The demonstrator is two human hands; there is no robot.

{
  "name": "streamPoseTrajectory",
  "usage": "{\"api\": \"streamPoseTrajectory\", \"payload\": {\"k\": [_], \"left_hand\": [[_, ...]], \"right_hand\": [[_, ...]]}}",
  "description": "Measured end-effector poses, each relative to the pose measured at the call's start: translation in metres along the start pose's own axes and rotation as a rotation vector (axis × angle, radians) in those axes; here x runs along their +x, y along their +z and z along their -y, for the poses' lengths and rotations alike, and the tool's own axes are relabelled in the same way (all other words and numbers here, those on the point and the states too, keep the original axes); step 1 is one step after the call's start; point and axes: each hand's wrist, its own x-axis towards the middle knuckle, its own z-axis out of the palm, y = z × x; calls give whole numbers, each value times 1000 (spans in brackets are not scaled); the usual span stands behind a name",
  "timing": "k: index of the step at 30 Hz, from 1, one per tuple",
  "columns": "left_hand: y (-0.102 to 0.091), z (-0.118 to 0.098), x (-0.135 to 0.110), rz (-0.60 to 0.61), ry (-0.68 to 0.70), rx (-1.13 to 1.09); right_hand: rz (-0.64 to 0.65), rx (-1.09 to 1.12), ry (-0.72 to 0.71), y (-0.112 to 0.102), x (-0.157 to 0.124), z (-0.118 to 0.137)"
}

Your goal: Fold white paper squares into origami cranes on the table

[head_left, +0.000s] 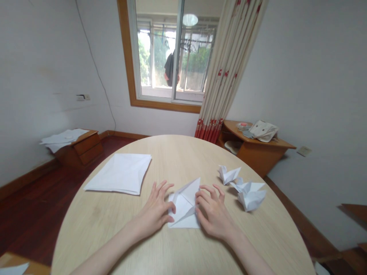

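Observation:
A white sheet of paper [183, 202], partly folded with one raised flap rising to a point, lies on the table between my two hands. At its left edge is my left hand [156, 208], thumb and index finger closed on the paper while the other fingers spread away from it. My right hand [213, 212] has its bent fingers on the right edge, and its fingertips partly hide that side. To the right sit several folded paper figures, among them a small one [229, 175] farther back and a larger one [250, 196] nearer.
A stack of white paper [120, 173] lies at the left of the round wooden table [183, 147]. Beyond the table are a low drawer cabinet [88, 147] with papers, a window with a curtain [220, 72], and a corner desk [258, 152] holding a cloth bag [263, 130].

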Motion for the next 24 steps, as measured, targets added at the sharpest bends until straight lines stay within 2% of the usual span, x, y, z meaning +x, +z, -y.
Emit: {"api": "streamPoseTrajectory", "payload": {"k": [7, 12, 20, 24], "left_hand": [[9, 0, -4, -68, 1, 27], [9, -10, -5, -93, -65, 8], [24, -19, -5, -185, -119, 59], [26, -19, -5, -178, -124, 70]], "right_hand": [[-19, 17, -4, 2, -3, 4], [-15, 16, 15, 4, -5, 5], [0, -66, 19, 9, -6, 5], [25, -93, 25, 10, -6, 4]]}}
